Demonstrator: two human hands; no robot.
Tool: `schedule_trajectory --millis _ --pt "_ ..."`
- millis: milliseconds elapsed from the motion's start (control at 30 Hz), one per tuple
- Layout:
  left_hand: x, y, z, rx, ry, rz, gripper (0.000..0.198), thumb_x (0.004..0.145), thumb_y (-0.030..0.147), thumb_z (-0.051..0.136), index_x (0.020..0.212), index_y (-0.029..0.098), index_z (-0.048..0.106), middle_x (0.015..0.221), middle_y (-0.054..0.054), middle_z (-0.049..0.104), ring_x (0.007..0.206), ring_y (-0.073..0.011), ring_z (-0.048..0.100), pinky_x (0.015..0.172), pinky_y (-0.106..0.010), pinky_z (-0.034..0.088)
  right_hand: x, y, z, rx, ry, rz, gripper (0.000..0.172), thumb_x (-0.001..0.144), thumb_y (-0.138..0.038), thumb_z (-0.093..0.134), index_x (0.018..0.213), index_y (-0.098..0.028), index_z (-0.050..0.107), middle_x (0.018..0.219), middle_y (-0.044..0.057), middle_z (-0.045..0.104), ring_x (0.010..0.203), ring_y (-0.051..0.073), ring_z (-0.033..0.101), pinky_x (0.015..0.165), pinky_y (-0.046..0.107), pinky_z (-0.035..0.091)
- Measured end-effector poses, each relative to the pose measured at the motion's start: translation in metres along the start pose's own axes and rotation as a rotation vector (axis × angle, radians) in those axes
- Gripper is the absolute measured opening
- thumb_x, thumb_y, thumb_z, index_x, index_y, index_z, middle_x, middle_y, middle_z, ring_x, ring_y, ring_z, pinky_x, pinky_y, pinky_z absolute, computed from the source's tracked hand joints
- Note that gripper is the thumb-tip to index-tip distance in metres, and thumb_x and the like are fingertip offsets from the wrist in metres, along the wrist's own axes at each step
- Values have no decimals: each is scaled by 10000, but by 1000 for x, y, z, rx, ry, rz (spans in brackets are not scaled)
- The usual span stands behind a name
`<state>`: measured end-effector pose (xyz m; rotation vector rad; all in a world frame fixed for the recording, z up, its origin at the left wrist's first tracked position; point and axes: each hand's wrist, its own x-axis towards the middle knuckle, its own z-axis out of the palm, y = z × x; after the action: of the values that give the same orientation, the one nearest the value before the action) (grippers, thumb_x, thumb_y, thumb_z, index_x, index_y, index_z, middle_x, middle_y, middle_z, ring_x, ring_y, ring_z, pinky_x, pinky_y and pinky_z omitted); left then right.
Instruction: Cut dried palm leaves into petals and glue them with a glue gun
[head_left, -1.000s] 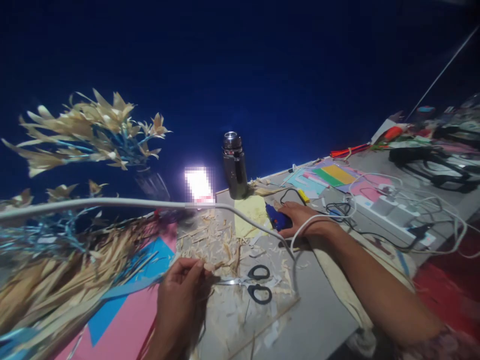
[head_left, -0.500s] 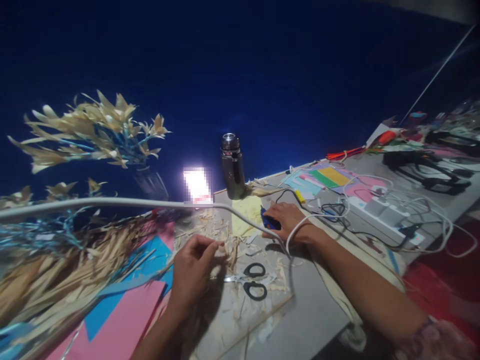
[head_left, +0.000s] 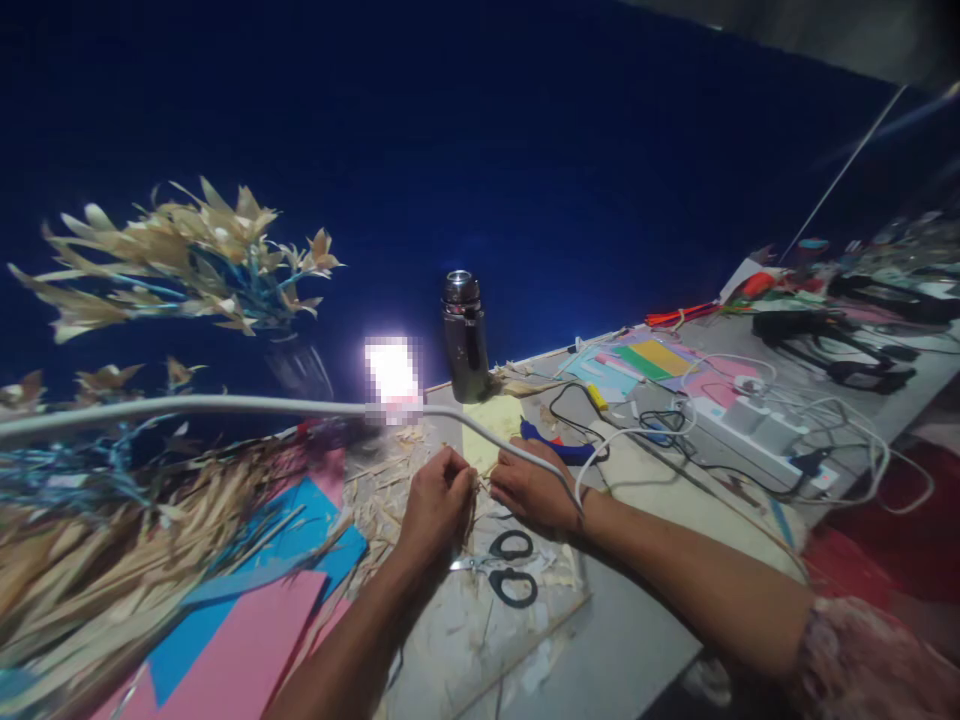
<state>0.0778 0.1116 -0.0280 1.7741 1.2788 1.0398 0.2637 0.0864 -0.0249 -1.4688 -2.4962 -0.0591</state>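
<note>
My left hand [head_left: 441,500] is closed, thumb against fingertips, near the middle of the table; what it pinches is too small to make out. Close to its right, my right hand [head_left: 531,485] has its fingers curled towards the left fingertips, also around something too small to name. A blue glue gun [head_left: 566,450] lies just behind my right hand, out of its grip. Below both hands, scissors with black handles [head_left: 513,588] rest among pale scraps. A yellow sheet [head_left: 480,430] lies beyond the fingertips.
A dark flask [head_left: 466,350] stands behind the yellow sheet. White cable [head_left: 262,404] crosses in front of the view. Dry husks [head_left: 150,510] and pink and blue paper [head_left: 247,640] lie left, below husk flowers [head_left: 210,240]. On the right is a power strip [head_left: 765,440].
My right hand has let go of the blue glue gun and moved left and down. My left hand has moved right and slightly up, so the two hands are now close together.
</note>
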Motion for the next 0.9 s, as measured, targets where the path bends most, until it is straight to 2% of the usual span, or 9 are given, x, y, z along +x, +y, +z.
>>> schedule_trajectory --millis 400,600,733,900 --pt "0 -6 1 179 -58 -2 175 819 164 541 660 234 520 590 26 574 630 -185 561 650 -297 366 -1 33 16 215 288 252 164 922 -196 621 758 -192 622 808 56 652 802 207 568 730 313 400" --pt "1 -8 2 204 -53 1 185 823 168 536 654 233 504 605 19 594 618 -181 564 634 -294 368 -1 45 16 338 474 415 222 919 -260 576 703 -209 568 728 26 601 714 190 551 687 307 395" --pt "2 -9 2 218 -63 1 168 832 170 531 674 227 539 632 4 615 643 -190 581 646 -299 380 0 51 14 432 538 493 228 886 -310 578 679 -216 564 698 13 596 657 178 544 644 298 390" --pt "2 -7 2 236 -67 2 188 828 157 530 657 232 508 618 8 594 639 -187 576 642 -297 373 3 58 23 528 594 582 255 885 -398 541 700 -225 569 672 9 600 621 183 537 628 306 402"
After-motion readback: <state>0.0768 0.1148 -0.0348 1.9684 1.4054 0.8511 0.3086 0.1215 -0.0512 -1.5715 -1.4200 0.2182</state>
